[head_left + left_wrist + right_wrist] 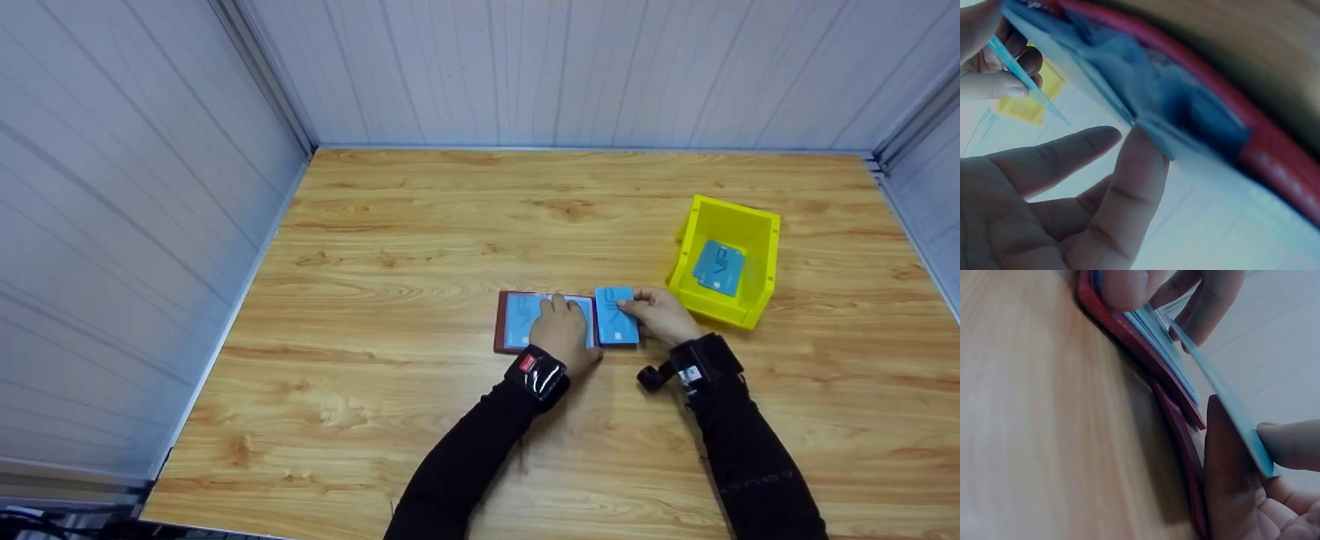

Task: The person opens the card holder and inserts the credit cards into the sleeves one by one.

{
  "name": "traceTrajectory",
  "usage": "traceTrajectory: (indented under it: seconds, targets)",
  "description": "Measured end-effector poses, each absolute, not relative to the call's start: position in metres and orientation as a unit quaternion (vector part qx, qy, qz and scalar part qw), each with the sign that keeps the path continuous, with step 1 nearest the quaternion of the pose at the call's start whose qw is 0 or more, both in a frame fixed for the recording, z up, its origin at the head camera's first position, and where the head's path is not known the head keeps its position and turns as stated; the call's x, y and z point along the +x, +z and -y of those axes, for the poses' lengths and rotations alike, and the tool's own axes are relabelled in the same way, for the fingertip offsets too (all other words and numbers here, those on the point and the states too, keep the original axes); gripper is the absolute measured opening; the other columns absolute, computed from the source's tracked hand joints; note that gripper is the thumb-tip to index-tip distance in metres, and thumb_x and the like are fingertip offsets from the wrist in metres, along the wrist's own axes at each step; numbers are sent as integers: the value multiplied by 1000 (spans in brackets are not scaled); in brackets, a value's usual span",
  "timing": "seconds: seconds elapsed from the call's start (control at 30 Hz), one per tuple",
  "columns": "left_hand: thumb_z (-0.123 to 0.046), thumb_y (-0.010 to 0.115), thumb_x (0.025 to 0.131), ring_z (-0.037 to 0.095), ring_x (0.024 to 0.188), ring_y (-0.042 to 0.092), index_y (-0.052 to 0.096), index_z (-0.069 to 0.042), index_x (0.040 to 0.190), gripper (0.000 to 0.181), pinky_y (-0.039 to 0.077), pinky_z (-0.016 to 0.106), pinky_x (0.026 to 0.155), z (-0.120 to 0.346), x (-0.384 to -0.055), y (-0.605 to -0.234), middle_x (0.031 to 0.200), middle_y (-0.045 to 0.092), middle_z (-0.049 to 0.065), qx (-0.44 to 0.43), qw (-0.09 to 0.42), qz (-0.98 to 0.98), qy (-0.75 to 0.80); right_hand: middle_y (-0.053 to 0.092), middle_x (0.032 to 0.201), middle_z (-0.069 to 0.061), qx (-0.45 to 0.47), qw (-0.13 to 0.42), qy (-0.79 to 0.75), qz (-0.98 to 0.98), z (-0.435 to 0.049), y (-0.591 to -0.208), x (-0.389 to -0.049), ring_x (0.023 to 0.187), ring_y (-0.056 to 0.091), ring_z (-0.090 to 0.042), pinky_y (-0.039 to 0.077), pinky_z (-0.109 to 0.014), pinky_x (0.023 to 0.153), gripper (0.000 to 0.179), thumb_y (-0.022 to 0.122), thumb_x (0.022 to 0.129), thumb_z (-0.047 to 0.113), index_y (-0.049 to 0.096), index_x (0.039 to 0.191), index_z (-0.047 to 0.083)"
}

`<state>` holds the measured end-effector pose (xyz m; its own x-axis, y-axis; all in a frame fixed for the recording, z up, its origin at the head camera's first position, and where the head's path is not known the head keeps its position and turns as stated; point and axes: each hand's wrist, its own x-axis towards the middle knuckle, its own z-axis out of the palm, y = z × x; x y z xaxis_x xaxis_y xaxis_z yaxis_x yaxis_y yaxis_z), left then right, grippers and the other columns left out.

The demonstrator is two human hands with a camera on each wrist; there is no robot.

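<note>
A dark red card holder [500,324] lies spread on the table, with clear sleeves and a blue card [520,330] showing at its left part. My left hand [559,334] holds the sleeve pages, fingers across them and thumb at the near edge. In the left wrist view, the thumb tip [1143,147] meets the mouth of a sleeve. My right hand [666,316] pinches a light blue VIP card [611,330] between thumb and fingers. This card is tilted, close over the right side of the holder, its edge facing the sleeves in the right wrist view.
To the right stands a yellow bin [763,262] with more blue cards [724,268] inside. Pale panel walls [450,75] border the wooden table [390,420] at the back and sides.
</note>
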<state>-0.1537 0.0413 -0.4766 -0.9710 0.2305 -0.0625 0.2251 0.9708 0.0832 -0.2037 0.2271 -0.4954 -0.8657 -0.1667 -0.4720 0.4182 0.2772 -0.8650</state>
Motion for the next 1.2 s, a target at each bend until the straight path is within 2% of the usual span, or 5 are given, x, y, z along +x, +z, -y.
traceTrajectory:
  seconds: [0.17,0.37,0.6,0.9,1.2]
  targets:
    - [-60,73,77,26,114,52,56,0,133,83,56,27,81,-37,-154,-475,129,54,14,129,54,-988,66,64,88,8,74,247,-603,-754,-229,-495,-202,78,61,-3,55,-20,71,14,54,100,17,55,106,5]
    - [-56,71,81,27,117,49,56,-1,132,77,52,31,92,-26,-156,-472,133,51,14,146,93,-976,135,66,89,8,70,255,-597,-758,-231,-493,-201,80,63,-3,56,-20,72,21,55,100,19,54,113,2]
    - [-52,67,85,31,132,45,43,-1,146,82,44,36,108,-15,-160,-466,148,43,15,135,144,-955,222,66,92,7,70,259,-586,-764,-234,-493,-200,81,63,-5,56,-21,74,25,54,100,20,54,117,1]
    - [-37,60,89,25,131,50,36,-5,150,74,43,37,108,-3,-166,-459,147,47,14,114,187,-914,342,65,92,7,90,256,-565,-779,-237,-491,-201,81,62,-5,55,-21,73,25,55,100,24,54,115,4]
    - [-17,55,90,26,128,53,43,2,144,59,42,39,109,29,-181,-462,140,55,18,117,163,-881,429,67,98,4,77,260,-563,-781,-235,-491,-200,85,64,-6,56,-23,78,35,53,101,21,52,127,-2]
